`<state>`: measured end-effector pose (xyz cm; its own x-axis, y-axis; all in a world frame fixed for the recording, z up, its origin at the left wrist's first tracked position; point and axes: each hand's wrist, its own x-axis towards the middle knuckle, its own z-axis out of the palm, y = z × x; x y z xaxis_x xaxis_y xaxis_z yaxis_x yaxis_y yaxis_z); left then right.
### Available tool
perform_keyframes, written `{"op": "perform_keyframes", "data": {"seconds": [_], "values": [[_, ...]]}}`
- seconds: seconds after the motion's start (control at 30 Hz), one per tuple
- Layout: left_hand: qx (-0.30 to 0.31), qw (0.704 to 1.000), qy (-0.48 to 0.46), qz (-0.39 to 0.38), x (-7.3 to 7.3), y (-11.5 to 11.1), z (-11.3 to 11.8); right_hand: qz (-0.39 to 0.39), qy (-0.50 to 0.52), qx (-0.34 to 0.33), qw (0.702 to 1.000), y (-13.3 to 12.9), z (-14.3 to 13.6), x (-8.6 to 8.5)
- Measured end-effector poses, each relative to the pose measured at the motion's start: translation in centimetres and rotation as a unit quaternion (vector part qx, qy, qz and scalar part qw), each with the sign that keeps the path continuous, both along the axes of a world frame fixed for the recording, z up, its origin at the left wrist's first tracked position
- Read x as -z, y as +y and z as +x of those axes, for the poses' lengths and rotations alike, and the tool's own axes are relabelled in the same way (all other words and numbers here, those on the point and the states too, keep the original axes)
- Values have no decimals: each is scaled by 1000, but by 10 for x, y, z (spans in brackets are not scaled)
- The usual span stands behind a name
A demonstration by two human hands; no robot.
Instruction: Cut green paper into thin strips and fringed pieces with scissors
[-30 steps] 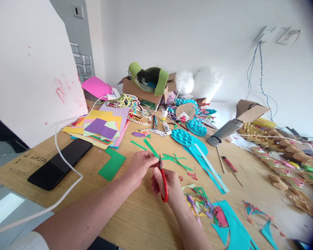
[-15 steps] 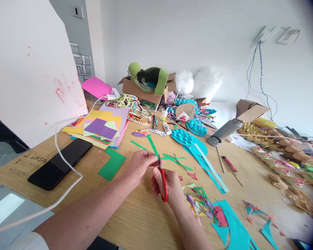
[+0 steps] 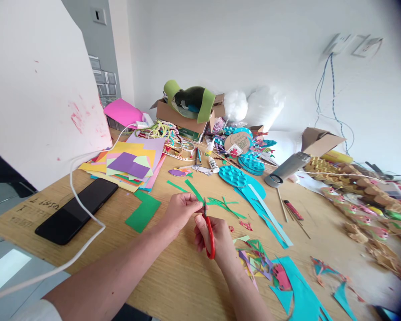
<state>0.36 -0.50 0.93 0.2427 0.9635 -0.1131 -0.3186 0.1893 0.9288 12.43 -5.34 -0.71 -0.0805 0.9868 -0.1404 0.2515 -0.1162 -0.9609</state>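
Right hand (image 3: 217,236), lower center of frame: fingers curled closed round red-handled scissors (image 3: 211,244). Scissors' long axis nearly vertical in frame, blades pointing up, leaning slightly left; blade gap too small to tell. Left hand (image 3: 178,215), center: thumb and forefinger pinched shut on green paper strip (image 3: 194,190) beside blade tips; strip slants toward upper left. Green offcuts (image 3: 225,203) right of blades. Black phone (image 3: 76,211) left of frame. Farther, white glue bottle (image 3: 213,165) above center.

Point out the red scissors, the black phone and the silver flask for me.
Red scissors (image 3: 211,244): head view, on the handle.
Black phone (image 3: 70,215): head view, on the screen.
Silver flask (image 3: 292,166): head view, on the body.
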Motion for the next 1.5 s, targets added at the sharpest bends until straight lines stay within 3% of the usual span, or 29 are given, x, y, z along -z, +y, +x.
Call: {"op": "perform_keyframes", "data": {"seconds": [0.5,1.5], "values": [[-2,999,39,22,-6,2,-4,0,1,-11,1000,-1,-1,-1],[35,999,-7,-7,-4,2,-5,7,13,-14,1000,-1,0,-1]]}}
